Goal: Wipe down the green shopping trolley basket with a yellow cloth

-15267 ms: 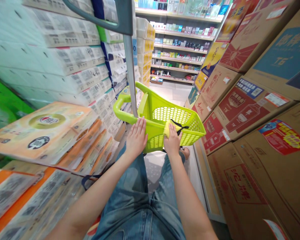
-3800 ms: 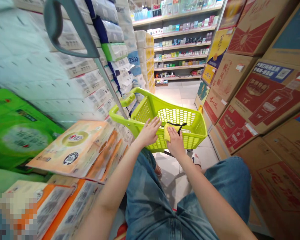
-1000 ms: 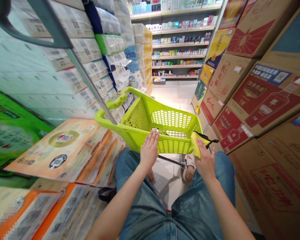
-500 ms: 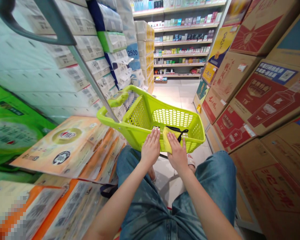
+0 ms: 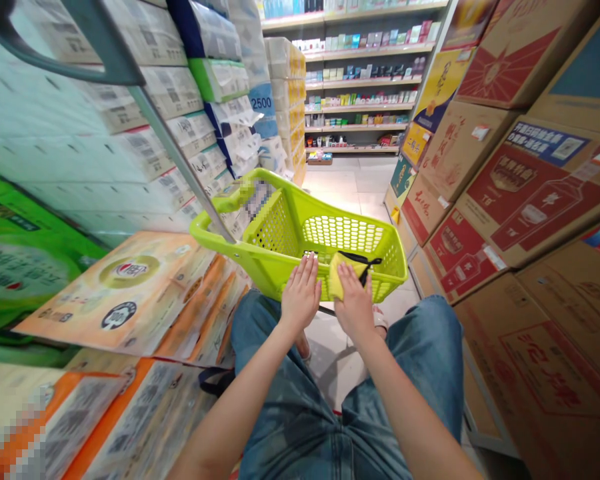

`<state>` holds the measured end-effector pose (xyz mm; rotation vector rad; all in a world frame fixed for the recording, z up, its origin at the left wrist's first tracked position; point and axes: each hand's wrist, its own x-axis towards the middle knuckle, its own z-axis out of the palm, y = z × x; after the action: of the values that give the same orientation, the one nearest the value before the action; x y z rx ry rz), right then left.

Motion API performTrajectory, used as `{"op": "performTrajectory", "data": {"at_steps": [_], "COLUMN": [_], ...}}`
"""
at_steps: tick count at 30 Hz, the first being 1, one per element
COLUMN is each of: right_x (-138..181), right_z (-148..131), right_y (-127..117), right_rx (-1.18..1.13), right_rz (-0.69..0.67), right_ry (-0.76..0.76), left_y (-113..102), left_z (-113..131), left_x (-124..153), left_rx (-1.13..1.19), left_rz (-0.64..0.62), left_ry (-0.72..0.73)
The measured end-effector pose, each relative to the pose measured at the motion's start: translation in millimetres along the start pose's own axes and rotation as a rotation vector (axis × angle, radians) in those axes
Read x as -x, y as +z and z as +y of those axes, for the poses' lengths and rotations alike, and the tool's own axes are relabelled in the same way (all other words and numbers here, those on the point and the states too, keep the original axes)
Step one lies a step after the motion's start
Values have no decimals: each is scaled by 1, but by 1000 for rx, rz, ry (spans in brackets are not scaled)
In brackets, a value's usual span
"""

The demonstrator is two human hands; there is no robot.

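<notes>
A lime-green shopping basket (image 5: 266, 272) with perforated sides stands tilted in front of my knees. My left hand (image 5: 301, 295) rests on its near side, with fingers stretched out and nothing held. In my right hand (image 5: 353, 303) is a yellow cloth (image 5: 335, 273) with a dark edge and loop, pressed over the near rim. Part of the cloth is hidden under my fingers. A grey metal pole (image 5: 179, 160) rises from the basket's left end to a dark handle (image 5: 111, 57).
Packs of tissue paper (image 5: 130, 280) are stacked on the left. Cardboard cartons (image 5: 540, 180) form a wall on the right. Beyond the tiled aisle floor (image 5: 353, 187), shelves (image 5: 365, 53) hold small boxed and bottled goods. My jeans-clad knees flank the basket.
My right hand and the yellow cloth have shifted slightly along the basket's near rim. My left hand stays against the side. The whole view has moved a little.
</notes>
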<state>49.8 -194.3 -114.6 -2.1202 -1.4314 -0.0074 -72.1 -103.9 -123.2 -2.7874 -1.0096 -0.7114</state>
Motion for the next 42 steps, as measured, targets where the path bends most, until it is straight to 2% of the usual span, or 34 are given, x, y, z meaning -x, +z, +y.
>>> {"op": "performTrajectory", "data": {"at_steps": [2, 4, 7, 10, 12, 13, 14, 16, 20, 22, 23, 25, 27, 30, 32, 33, 34, 36, 40, 42], "right_x": [-5, -1, 17, 36, 39, 37, 33, 20, -5, -8, -7, 0, 12, 31, 37, 36, 34, 22, -3, -9], "right_z": [-25, -21, 32, 96, 118, 118, 111, 78, -9, -31, -31, -12, 27, 90, 112, 113, 106, 75, -9, -30], "right_y": [6, 5, -10, -29, -35, -35, -33, -22, 7, 15, 15, 10, -2, -22, -30, -31, -30, -23, 2, 10], "right_rx": [-19, -11, 37, 87, 85, 80, 75, 64, -2, -13, -9, 11, 31, 24, 20, 26, 37, 64, 56, 24], "right_rz": [-30, -29, 8, 88, 118, 127, 130, 130, 19, -7, -11, -10, 7, 96, 145, 158, 158, 116, -30, -40], "right_ry": [-88, -117, -51, 109, 196, 227, 243, 222, -22, -87, -105, -114, -74, 110, 211, 241, 251, 210, -21, -77], "left_y": [-1, -1, 1, 4, 5, 5, 5, 5, 3, 2, 2, 2, 2, 3, 3, 2, 2, 2, 2, 0], "left_z": [0, 0, 0, 0, 1, 1, 1, 1, -1, -1, -1, 0, 1, 2, 3, 3, 3, 2, -1, -3], "left_x": [0, 1, 1, 0, 0, 0, 0, 0, 2, 3, 3, 2, 2, 1, 1, 1, 1, 1, 1, 2], "left_rx": [0, -2, -8, -2, 5, 8, 10, 11, 16, 22, 21, 7, -13, -32, -36, -35, -33, -28, -5, 6], "left_rz": [-9, -2, 19, 23, 24, 25, 25, 26, 12, 4, 3, 7, 10, 5, -1, -3, -4, -2, -4, -13], "left_ry": [14, 15, 3, -1, -1, -1, -2, -7, 5, 15, 14, 5, -6, -14, -12, -10, -7, -7, 1, 17]}}
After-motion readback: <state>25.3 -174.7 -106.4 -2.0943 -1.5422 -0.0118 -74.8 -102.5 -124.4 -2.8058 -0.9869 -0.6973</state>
